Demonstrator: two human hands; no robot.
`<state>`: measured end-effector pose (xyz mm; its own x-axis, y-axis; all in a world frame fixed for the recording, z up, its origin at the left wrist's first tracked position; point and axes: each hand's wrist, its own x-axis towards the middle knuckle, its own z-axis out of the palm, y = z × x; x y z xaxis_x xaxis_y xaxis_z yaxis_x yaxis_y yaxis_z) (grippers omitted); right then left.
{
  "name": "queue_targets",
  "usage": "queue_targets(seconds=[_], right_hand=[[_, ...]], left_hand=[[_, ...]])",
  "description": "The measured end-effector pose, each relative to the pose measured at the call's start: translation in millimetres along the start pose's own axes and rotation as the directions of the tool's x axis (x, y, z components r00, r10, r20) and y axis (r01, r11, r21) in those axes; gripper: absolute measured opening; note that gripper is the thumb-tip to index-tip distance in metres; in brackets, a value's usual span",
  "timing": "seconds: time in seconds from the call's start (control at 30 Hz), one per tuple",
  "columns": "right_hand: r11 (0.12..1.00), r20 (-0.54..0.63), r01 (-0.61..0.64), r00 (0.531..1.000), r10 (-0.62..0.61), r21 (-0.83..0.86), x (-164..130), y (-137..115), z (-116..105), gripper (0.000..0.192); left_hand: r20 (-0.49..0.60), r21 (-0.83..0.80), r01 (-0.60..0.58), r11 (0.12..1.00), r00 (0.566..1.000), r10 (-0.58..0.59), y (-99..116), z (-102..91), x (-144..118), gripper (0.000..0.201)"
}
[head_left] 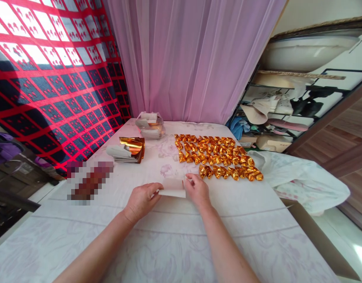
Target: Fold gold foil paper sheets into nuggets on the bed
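Note:
A sheet of paper (pixel 173 192), white on the side facing me, is stretched between my two hands just above the table's middle. Its near edge looks folded or rolled over. My left hand (pixel 144 199) pinches the left end between thumb and fingers. At the right end, my right hand (pixel 197 190) grips the sheet with its fingers curled. Behind my left hand lies a stack of gold foil paper (pixel 133 150), with pale backs showing on its left part. Several rows of folded gold foil pieces (pixel 216 151) sit beyond my right hand.
A clear plastic bag (pixel 149 125) with more paper stands at the table's back left. Left of my hands is a blurred-out patch (pixel 90 181). A white plastic bag (pixel 313 179) hangs at the right edge, near a shoe rack (pixel 283 114). Curtains (pixel 183 59) close off the back.

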<state>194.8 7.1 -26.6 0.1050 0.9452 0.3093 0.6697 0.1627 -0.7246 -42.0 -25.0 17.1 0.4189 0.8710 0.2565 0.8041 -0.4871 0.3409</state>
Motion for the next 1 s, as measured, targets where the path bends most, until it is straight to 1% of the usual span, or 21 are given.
queue_targets(seconds=[0.07, 0.13, 0.23, 0.3, 0.37, 0.43, 0.53, 0.57, 0.6, 0.63, 0.7, 0.77, 0.8, 0.87, 0.9, 0.93, 1.0], right_hand=[[0.997, 0.032, 0.070, 0.997, -0.071, 0.023, 0, -1, -5, 0.031], [0.989, 0.077, 0.137, 0.987, -0.140, 0.050, -2, -2, -10, 0.042], [0.974, 0.147, 0.213, 0.964, -0.223, 0.083, -14, -3, -19, 0.056], [0.946, 0.225, 0.304, 0.920, -0.322, 0.109, -25, -4, -25, 0.064], [0.932, 0.280, 0.339, 0.889, -0.361, 0.128, -35, -5, -31, 0.067], [0.923, 0.306, 0.360, 0.871, -0.386, 0.138, -41, -8, -36, 0.057], [0.912, 0.306, 0.385, 0.859, -0.411, 0.142, -45, -15, -38, 0.028], [0.919, 0.309, 0.374, 0.865, -0.395, 0.127, -44, -17, -38, 0.020], [0.934, 0.321, 0.345, 0.878, -0.356, 0.094, -44, -20, -38, 0.019], [0.952, 0.341, 0.303, 0.891, -0.299, 0.041, -43, -22, -37, 0.024], [0.970, 0.384, 0.210, 0.911, -0.149, -0.121, -39, -27, -35, 0.034], [0.950, 0.394, 0.157, 0.918, -0.040, -0.269, -35, -30, -32, 0.036], [0.942, 0.391, 0.144, 0.920, -0.015, -0.304, -32, -31, -30, 0.036], [0.931, 0.381, 0.129, 0.924, 0.011, -0.341, -27, -33, -26, 0.034], [0.929, 0.379, 0.125, 0.925, 0.018, -0.348, -25, -34, -25, 0.033], [0.926, 0.379, 0.121, 0.925, 0.025, -0.357, -23, -35, -23, 0.032], [0.923, 0.385, 0.119, 0.922, 0.034, -0.367, -19, -36, -21, 0.031]], left_hand=[[0.013, 0.022, 0.031, 0.999, 0.999, -0.032, 1, 1.0, -4, 0.027], [0.037, 0.029, 0.043, 0.999, 0.998, -0.044, 4, 1.2, -8, 0.026], [0.083, 0.012, 0.055, 0.998, 0.995, -0.056, 8, 2.1, -10, 0.026], [0.108, -0.004, 0.082, 0.997, 0.991, -0.081, 10, 3.6, -10, 0.026], [0.126, -0.019, 0.116, 0.993, 0.986, -0.112, 13, 5.1, -9, 0.025], [0.146, -0.035, 0.137, 0.990, 0.981, -0.131, 15, 5.9, -9, 0.022], [0.172, -0.051, 0.148, 0.988, 0.976, -0.137, 19, 5.9, -11, 0.017], [0.176, -0.053, 0.152, 0.987, 0.974, -0.140, 21, 6.1, -12, 0.015], [0.179, -0.054, 0.156, 0.986, 0.973, -0.144, 22, 6.6, -13, 0.014], [0.179, -0.055, 0.162, 0.985, 0.972, -0.150, 22, 7.6, -14, 0.014], [0.180, -0.068, 0.175, 0.982, 0.970, -0.161, 21, 10.6, -15, 0.017], [0.146, -0.108, 0.172, 0.979, 0.977, -0.156, 17, 14.2, -17, 0.031], [0.093, -0.122, 0.152, 0.981, 0.986, -0.141, 15, 15.6, -17, 0.039], [-0.073, -0.096, 0.067, 0.993, 0.995, -0.074, 13, 16.8, -19, 0.048], [-0.161, -0.043, 0.004, 0.999, 0.987, -0.011, 14, 16.8, -20, 0.048], [-0.213, 0.023, -0.058, 0.998, 0.975, 0.061, 16, 16.7, -21, 0.044], [-0.156, 0.120, -0.206, 0.971, 0.962, 0.223, 23, 17.7, -23, 0.036]])
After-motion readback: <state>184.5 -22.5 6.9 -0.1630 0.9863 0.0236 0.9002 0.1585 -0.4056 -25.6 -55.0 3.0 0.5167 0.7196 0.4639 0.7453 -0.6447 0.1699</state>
